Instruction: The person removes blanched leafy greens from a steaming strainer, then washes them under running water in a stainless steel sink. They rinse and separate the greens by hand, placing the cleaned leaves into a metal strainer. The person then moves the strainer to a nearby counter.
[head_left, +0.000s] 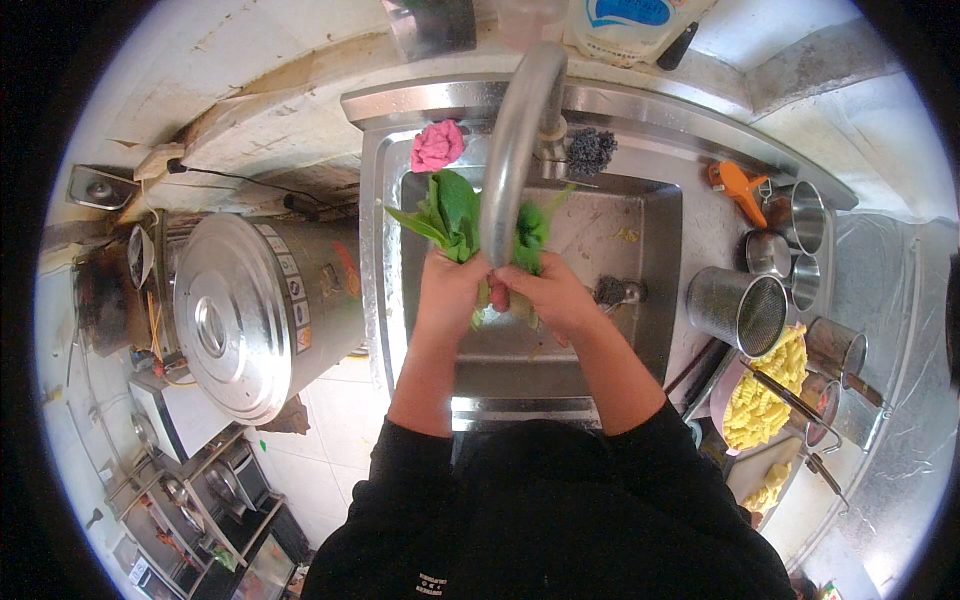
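Both hands are over a stainless-steel sink (637, 217), beneath the curved metal faucet (517, 150). My left hand (454, 281) is closed around a bunch of leafy greens (456, 210), whose broad leaves point towards the back of the sink. In my right hand (547, 289) is another bunch of greens (531, 225), partly hidden by the faucet. The thumbs nearly meet below the spout, and a reddish thing (499, 292) shows between the hands; I cannot tell what it is. A dark strainer or scrubber (611, 289) lies in the sink to the right, with small plant scraps on the basin floor.
A pink cloth (437, 145) and a steel-wool scrubber (591, 151) lie on the back ledge. To the right are an orange peeler (739, 191), metal cups, a mesh strainer basket (727, 311) and crinkle-cut yellow pieces (765, 397). A large lidded metal pot (232, 319) stands left.
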